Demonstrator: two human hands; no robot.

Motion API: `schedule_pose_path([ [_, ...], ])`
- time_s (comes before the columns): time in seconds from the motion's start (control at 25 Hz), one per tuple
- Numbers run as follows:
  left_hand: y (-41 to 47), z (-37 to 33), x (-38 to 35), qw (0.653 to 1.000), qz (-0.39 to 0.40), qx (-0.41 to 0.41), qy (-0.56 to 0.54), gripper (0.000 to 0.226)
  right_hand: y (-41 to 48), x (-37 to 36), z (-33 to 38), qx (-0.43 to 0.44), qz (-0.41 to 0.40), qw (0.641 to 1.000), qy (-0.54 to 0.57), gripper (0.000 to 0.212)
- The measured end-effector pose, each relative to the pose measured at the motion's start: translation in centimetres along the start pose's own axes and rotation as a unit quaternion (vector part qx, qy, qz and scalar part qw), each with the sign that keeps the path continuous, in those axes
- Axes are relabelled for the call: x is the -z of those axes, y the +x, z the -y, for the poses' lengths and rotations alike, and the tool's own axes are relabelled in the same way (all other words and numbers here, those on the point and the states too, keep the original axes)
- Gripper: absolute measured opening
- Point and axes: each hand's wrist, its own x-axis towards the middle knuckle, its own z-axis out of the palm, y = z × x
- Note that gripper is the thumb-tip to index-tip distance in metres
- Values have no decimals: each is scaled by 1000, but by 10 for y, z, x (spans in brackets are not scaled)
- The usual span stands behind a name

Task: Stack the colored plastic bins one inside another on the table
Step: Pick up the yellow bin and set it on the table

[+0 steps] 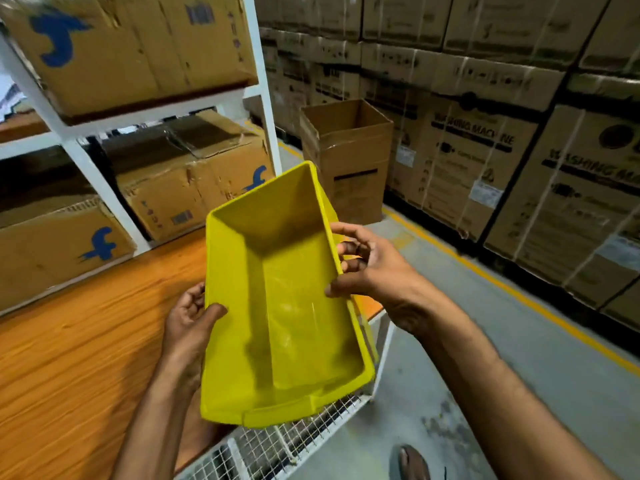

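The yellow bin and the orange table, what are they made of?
The yellow rectangular bin looks like smooth moulded plastic: one even colour, slight sheen, thin rim. The orange table top looks like wood or wood-look laminate: streaky grain lines; which one, I cannot tell.

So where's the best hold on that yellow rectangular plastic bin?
Probably its long side rims, one hand from each side, as the left hand and right hand grip now: the yellow rectangular plastic bin is open-topped, so thumbs hook over the thin lip.
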Motion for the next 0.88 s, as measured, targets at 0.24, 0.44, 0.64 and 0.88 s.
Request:
schedule_pose_path([
  [0.24,62,5,-54,993,-108,38,16,47,128,38,10,-23,109,994,5,86],
  [0.44,91,-19,-87,980,-189,65,19,43,221,72,1,-66,140,988,-24,81],
  [0.64,113,-42,-98,973,-195,121,9,25,286,74,-9,-127,165,976,-66,57],
  [0.88,132,-60,-106,976,-158,147,4,30,329,66,-15,-150,175,964,-133,60],
])
